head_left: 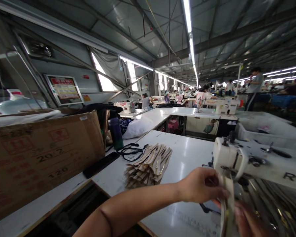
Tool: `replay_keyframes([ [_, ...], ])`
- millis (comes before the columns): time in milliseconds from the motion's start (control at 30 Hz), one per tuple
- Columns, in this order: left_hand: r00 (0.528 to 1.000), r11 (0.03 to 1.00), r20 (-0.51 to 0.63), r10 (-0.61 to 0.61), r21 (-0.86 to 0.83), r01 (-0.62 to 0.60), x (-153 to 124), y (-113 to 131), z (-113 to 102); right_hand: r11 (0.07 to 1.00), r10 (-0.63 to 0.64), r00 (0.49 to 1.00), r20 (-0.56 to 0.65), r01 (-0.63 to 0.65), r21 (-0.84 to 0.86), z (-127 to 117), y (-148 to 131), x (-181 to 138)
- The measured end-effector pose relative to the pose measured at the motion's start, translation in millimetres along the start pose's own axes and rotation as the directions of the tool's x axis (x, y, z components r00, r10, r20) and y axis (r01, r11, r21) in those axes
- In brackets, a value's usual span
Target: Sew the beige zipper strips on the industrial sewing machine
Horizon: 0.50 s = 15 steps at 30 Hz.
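My left hand (204,186) is closed, its thumb and fingers pinching a beige zipper (228,200) with a gold-coloured line down its length. Lower on the same zipper, my right hand (249,219) grips it too, partly blurred and cut off by the frame's bottom edge. Just behind both hands stands a white sewing machine (256,158), its needle area partly hidden by my left hand and the zipper. A bundle of beige zippers (149,166) lies on the white table (187,151) to the left. More zippers (273,200) with gold-coloured parts hang or lie under the machine arm.
A large cardboard box (46,161) stands on the left, beside a phone (101,164), a dark bottle (115,133) and black cords (132,152). A white bin (268,126) sits behind the machine. Another sewing machine (219,105) is farther off, and a person (255,87) stands at the right.
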<state>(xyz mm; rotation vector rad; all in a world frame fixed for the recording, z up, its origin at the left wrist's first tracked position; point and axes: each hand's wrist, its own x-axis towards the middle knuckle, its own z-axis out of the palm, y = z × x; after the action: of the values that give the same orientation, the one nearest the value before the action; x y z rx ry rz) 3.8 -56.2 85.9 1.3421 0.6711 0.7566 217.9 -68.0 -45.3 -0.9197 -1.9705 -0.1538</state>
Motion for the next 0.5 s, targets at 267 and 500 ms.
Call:
replay_keyframes([
  [267,0.899,0.909,-0.311,-0.310,0.179,0.376,36.3,-95.0,-17.6,0.926,0.315,0.928,0.198,-0.347,0.150,11.8,-19.4,9.0],
  [500,0.987,0.340,-0.043,0.153,0.940,-0.012,39.1,-81.4,-24.1,0.938,0.346,0.932,0.107,-0.344,-0.043,26.3,-19.0,11.5],
])
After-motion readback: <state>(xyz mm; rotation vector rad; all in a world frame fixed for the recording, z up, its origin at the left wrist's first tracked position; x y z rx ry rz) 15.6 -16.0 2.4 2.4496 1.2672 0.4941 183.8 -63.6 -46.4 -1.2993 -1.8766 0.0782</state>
